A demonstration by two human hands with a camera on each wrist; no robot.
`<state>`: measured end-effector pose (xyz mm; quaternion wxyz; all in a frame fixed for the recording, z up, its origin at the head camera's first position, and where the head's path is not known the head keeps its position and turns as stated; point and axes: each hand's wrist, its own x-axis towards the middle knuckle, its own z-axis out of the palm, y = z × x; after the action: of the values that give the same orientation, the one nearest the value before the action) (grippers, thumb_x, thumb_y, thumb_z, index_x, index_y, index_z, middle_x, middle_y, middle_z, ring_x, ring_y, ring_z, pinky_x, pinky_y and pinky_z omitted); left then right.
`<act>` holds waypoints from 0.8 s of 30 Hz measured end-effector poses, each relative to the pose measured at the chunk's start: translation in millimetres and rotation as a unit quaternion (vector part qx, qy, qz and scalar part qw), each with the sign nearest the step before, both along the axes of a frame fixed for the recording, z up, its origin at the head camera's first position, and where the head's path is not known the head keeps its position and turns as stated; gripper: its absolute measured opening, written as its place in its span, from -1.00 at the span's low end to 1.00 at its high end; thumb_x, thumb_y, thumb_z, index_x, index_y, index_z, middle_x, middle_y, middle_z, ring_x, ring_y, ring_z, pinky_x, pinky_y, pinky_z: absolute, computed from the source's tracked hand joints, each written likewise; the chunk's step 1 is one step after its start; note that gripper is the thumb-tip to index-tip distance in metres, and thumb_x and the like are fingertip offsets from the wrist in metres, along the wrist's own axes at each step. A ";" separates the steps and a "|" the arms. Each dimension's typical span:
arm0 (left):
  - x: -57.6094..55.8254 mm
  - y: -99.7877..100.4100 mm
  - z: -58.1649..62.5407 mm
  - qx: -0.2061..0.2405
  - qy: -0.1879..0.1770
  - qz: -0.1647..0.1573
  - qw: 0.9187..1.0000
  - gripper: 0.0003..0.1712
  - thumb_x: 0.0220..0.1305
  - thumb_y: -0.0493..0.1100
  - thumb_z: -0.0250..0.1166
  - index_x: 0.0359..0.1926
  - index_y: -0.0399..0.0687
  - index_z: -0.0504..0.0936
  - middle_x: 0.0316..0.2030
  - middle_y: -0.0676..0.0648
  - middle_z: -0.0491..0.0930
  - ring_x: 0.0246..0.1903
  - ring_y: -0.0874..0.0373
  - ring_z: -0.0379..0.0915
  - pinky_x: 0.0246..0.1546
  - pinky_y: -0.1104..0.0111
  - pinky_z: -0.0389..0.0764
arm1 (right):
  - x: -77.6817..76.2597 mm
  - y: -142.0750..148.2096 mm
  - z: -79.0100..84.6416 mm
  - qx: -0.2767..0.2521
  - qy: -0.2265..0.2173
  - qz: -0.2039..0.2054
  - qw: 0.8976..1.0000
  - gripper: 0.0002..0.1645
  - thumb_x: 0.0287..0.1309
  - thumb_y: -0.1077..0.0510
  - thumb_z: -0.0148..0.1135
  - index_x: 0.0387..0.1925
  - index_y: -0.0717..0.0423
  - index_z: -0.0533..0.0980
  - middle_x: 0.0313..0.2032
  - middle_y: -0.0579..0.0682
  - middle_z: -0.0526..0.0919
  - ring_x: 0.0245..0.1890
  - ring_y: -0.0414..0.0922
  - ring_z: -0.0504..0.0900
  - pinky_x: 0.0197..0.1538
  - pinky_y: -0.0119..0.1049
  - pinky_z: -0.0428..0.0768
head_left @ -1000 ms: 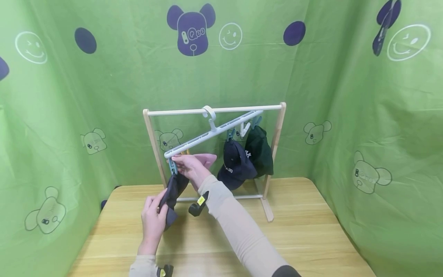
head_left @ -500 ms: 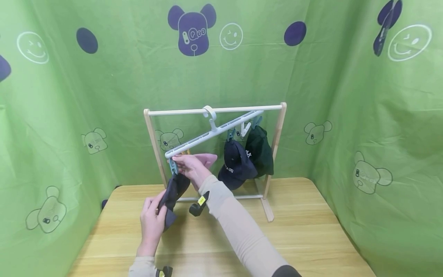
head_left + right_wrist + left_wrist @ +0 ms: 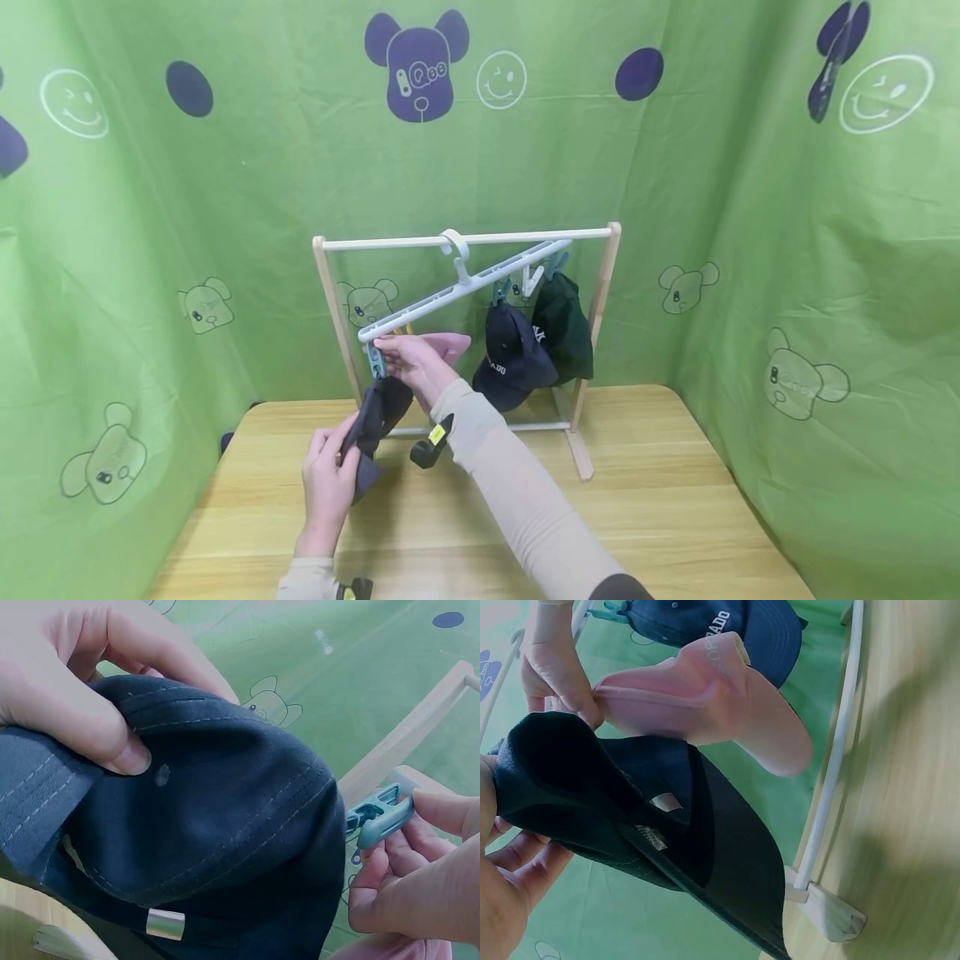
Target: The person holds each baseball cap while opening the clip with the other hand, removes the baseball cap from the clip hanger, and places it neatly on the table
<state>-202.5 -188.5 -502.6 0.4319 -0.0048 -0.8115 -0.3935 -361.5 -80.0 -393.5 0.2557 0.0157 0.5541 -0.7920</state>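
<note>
Left hand [image 3: 327,483] pinches a dark cap [image 3: 240,802] — right hand [image 3: 417,363] pinches a blue clip [image 3: 387,823].

Head view bright, even; wrist views dimmer; soft shadows across table [image 3: 915,787].

Matt cloth cap [image 3: 232,802], plastic clip [image 3: 390,823]

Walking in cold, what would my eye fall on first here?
Probably the pale hanger, hooked onto a wooden rack and slanting down leftward in the head view. Below its low end, the right-hand grip pinches a blue clip, and the left-hand grip holds the dark blue baseball cap beneath. Behind, a green curtain shows bear heads and smiley faces.
</note>
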 end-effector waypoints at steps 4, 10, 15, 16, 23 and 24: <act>1.7 -3.4 -0.9 0.015 -0.007 0.003 1.000 -0.49 0.03 -0.49 0.27 0.01 -0.01 0.70 -0.31 -0.11 0.50 -0.37 0.11 0.49 -0.38 0.65 0.58 | -0.3 0.4 -0.4 0.003 -0.006 -0.001 1.000 -0.64 0.25 0.29 0.18 0.08 0.21 0.53 0.06 0.18 0.64 -0.46 -0.23 0.58 -0.38 -0.49 0.45; 3.5 -7.3 -0.2 0.019 -0.004 0.006 1.000 -0.50 0.05 -0.47 0.26 0.02 -0.01 0.70 -0.31 -0.12 0.50 -0.36 0.05 0.50 -0.35 0.80 0.46 | -0.4 0.9 0.1 0.006 -0.019 -0.001 1.000 -0.69 0.24 0.27 0.20 0.03 0.14 0.56 0.09 0.17 0.62 -0.49 -0.25 0.54 -0.35 -0.49 0.37; 3.9 -9.5 0.0 0.022 -0.003 0.011 1.000 -0.48 0.02 -0.51 0.27 0.01 -0.02 0.70 -0.33 -0.11 0.50 -0.36 0.15 0.47 -0.36 0.80 0.45 | 0.4 1.0 0.1 0.005 -0.014 0.002 1.000 -0.66 0.25 0.27 0.19 0.07 0.16 0.55 0.06 0.16 0.65 -0.47 -0.25 0.55 -0.34 -0.49 0.39; 3.8 -9.9 -0.2 0.022 -0.003 0.012 1.000 -0.48 0.02 -0.51 0.28 0.01 -0.02 0.70 -0.33 -0.11 0.49 -0.36 0.17 0.46 -0.36 0.80 0.45 | 0.7 1.1 0.0 0.003 -0.012 0.002 1.000 -0.64 0.26 0.27 0.19 0.09 0.19 0.54 0.01 0.16 0.68 -0.46 -0.25 0.56 -0.35 -0.49 0.40; 3.0 -15.3 -2.7 0.020 0.003 0.017 1.000 -0.48 0.01 -0.51 0.28 0.01 -0.03 0.70 -0.34 -0.12 0.50 -0.35 0.29 0.42 -0.36 0.80 0.46 | 1.4 1.6 -0.2 0.005 0.004 0.012 1.000 -0.60 0.29 0.24 0.16 0.14 0.25 0.50 -0.31 0.00 0.78 -0.46 -0.25 0.56 -0.35 -0.49 0.41; 2.9 -16.1 -2.9 0.018 0.004 0.019 1.000 -0.48 0.01 -0.51 0.28 0.01 -0.03 0.70 -0.33 -0.12 0.50 -0.34 0.30 0.41 -0.36 0.81 0.45 | 1.1 1.6 -0.3 0.007 0.005 0.014 1.000 -0.60 0.29 0.23 0.16 0.15 0.24 0.50 -0.27 0.02 0.78 -0.45 -0.25 0.56 -0.35 -0.49 0.41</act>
<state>-199.6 -204.7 -505.5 0.4423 0.0167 -0.8027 -0.3998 -360.3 -78.4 -393.8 0.2634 0.0059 0.5614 -0.7845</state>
